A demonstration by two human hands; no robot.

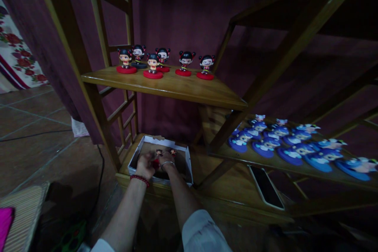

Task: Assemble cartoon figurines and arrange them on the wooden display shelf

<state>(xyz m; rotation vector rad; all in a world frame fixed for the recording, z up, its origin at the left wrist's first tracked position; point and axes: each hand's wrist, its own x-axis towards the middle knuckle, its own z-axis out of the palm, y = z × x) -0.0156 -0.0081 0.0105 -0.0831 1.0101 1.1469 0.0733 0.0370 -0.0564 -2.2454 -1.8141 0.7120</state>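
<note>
Both hands reach down into a shallow white cardboard box [189, 161] on the lower shelf. My left hand [145, 165], with a red bead bracelet at the wrist, is closed at the red base [155, 163] of a small figurine. Next to it my right hand [165, 160], wearing a silver bangle, has its fingers curled around a figurine, partly hidden by the hand. A dark-haired figurine head [159, 152] shows between the hands, and another figurine head [173, 152] shows just beyond the right hand. Dim light blurs the exact finger contact.
Several black-haired figurines [153, 63] on mostly red bases stand on the wooden shelf [165, 86] above the box. Several blue figurines [265, 143] stand in rows on the right shelf. Below them lies a phone [267, 187]. Wooden posts [85, 86] frame the left side.
</note>
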